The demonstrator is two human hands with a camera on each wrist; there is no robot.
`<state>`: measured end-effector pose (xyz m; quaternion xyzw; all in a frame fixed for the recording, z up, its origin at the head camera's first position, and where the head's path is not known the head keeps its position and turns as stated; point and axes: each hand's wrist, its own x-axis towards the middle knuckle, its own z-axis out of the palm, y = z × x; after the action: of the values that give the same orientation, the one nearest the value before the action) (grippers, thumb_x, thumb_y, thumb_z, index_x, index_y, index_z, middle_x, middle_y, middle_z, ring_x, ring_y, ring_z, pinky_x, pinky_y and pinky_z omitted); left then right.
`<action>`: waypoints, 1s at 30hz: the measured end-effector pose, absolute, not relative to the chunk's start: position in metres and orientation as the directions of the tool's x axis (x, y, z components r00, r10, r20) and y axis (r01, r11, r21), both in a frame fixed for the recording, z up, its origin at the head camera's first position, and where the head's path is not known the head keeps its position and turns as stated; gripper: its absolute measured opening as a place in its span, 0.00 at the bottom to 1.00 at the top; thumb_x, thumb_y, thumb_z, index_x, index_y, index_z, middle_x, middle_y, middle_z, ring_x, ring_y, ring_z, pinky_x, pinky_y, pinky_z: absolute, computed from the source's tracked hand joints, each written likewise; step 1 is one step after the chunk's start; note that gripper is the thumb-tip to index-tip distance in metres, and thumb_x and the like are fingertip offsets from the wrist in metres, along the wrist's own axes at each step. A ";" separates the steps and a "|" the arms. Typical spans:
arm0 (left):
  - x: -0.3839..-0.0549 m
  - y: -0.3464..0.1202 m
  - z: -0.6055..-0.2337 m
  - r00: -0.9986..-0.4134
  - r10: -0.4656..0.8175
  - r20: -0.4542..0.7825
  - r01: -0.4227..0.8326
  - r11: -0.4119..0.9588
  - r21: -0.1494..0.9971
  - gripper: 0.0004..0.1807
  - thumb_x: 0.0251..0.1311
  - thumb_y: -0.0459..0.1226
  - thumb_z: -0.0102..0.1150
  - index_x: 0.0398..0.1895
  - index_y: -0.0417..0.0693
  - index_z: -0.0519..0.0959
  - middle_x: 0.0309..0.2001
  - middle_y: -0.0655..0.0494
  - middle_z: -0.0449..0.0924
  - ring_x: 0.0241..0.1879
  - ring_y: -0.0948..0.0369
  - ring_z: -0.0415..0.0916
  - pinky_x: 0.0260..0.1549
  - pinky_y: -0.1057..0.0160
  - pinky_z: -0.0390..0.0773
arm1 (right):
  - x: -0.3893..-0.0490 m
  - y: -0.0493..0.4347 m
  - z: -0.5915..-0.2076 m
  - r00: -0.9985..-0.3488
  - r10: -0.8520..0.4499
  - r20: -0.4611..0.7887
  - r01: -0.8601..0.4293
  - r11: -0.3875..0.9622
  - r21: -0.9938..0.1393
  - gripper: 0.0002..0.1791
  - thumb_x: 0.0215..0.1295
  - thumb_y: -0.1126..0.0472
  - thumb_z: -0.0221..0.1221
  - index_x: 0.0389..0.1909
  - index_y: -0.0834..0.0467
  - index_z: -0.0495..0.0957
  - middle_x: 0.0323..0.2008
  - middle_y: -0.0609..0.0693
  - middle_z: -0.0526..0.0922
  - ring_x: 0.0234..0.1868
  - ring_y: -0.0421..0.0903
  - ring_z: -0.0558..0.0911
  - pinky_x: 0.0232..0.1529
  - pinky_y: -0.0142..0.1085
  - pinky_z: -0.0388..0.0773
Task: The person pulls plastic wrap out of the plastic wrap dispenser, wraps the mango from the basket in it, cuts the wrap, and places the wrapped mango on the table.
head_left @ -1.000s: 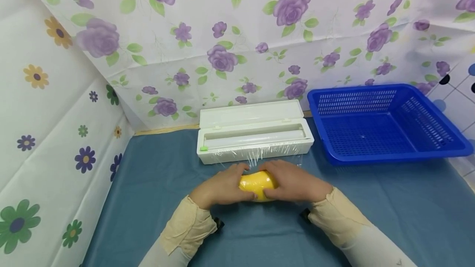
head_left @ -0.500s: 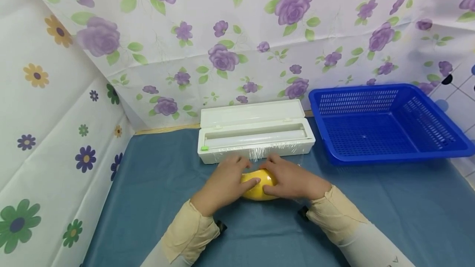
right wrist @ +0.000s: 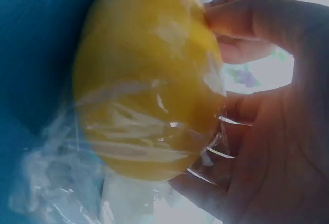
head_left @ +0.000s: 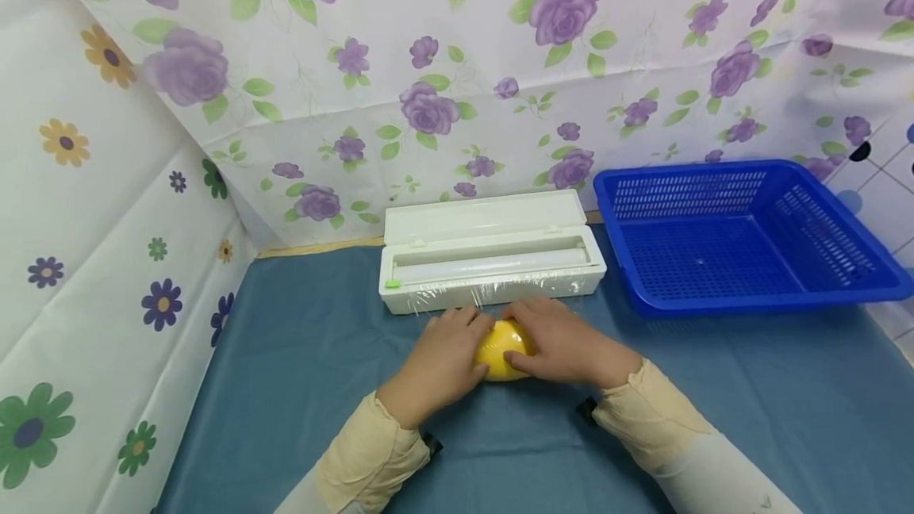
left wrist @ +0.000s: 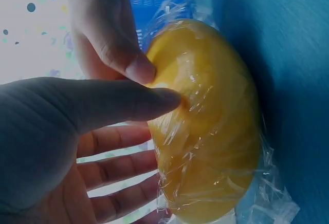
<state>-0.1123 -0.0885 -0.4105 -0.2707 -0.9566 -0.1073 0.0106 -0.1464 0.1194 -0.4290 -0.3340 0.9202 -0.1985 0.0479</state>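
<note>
The bare left hand (head_left: 441,361) is holding the left end of a glossy yellow oval object (head_left: 498,354), thumb pressing it, fingers spreading along the far side. Just beyond, a long white plastic box (head_left: 428,300) is standing open on the teal cloth-covered counter (head_left: 307,331). Crinkled transparent film (right wrist: 56,183) is covering the yellow object between both hands; the right hand (head_left: 567,346) is gripping its other end, fingers likewise spreading. Farther right, a blue rectangular plastic basket (head_left: 750,300) is standing. Loose film ends could be lifting if the fingers are slackening; overly hard pressing could be tearing it.
</note>
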 end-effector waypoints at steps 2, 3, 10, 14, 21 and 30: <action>-0.113 -0.088 -0.411 -0.856 0.511 0.082 0.516 0.835 0.191 0.26 0.56 0.42 0.74 0.58 0.49 0.79 0.47 0.54 0.78 0.47 0.54 0.76 0.47 0.51 0.77 | -0.144 0.120 -0.429 -0.778 -0.625 0.057 -0.593 0.703 -0.391 0.27 0.64 0.46 0.65 0.60 0.55 0.75 0.53 0.50 0.80 0.51 0.46 0.76 0.56 0.48 0.75; -0.113 -0.088 -0.412 -0.857 0.508 0.084 0.514 0.837 0.189 0.26 0.56 0.42 0.73 0.58 0.49 0.79 0.48 0.54 0.78 0.47 0.54 0.77 0.47 0.51 0.77 | -0.143 0.121 -0.429 -0.778 -0.625 0.068 -0.599 0.703 -0.384 0.28 0.64 0.46 0.65 0.61 0.56 0.76 0.56 0.51 0.79 0.54 0.48 0.76 0.57 0.49 0.75; -0.116 -0.089 -0.416 -0.875 0.475 0.090 0.483 0.857 0.179 0.26 0.58 0.43 0.70 0.60 0.48 0.78 0.53 0.52 0.81 0.52 0.50 0.78 0.50 0.46 0.74 | -0.141 0.125 -0.425 -0.764 -0.632 0.133 -0.629 0.682 -0.374 0.38 0.64 0.45 0.66 0.69 0.61 0.71 0.69 0.58 0.71 0.70 0.58 0.71 0.70 0.58 0.67; -0.119 -0.091 -0.418 -0.879 0.469 0.083 0.476 0.859 0.191 0.26 0.59 0.43 0.68 0.61 0.48 0.78 0.54 0.52 0.81 0.53 0.50 0.78 0.55 0.42 0.71 | -0.143 0.128 -0.423 -0.757 -0.632 0.166 -0.640 0.665 -0.385 0.34 0.61 0.48 0.69 0.66 0.58 0.75 0.67 0.55 0.73 0.67 0.56 0.73 0.68 0.56 0.70; -0.122 -0.092 -0.421 -0.885 0.459 0.076 0.464 0.855 0.232 0.26 0.61 0.42 0.64 0.63 0.46 0.77 0.55 0.51 0.80 0.54 0.51 0.78 0.62 0.36 0.67 | -0.145 0.128 -0.425 -0.742 -0.649 0.169 -0.657 0.654 -0.374 0.30 0.58 0.50 0.72 0.60 0.54 0.78 0.58 0.51 0.77 0.58 0.49 0.76 0.63 0.48 0.75; -0.127 -0.093 -0.429 -0.878 0.457 0.144 0.479 0.826 0.297 0.22 0.61 0.41 0.63 0.58 0.44 0.79 0.53 0.49 0.78 0.51 0.53 0.77 0.59 0.41 0.68 | -0.149 0.129 -0.431 -0.730 -0.654 0.197 -0.675 0.644 -0.361 0.34 0.54 0.53 0.76 0.61 0.55 0.76 0.57 0.50 0.77 0.57 0.48 0.76 0.63 0.47 0.76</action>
<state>-0.1271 -0.0929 -0.4287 -0.2451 -0.9550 -0.1639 0.0335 -0.1491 0.1293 -0.4314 -0.3666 0.9063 -0.2088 -0.0241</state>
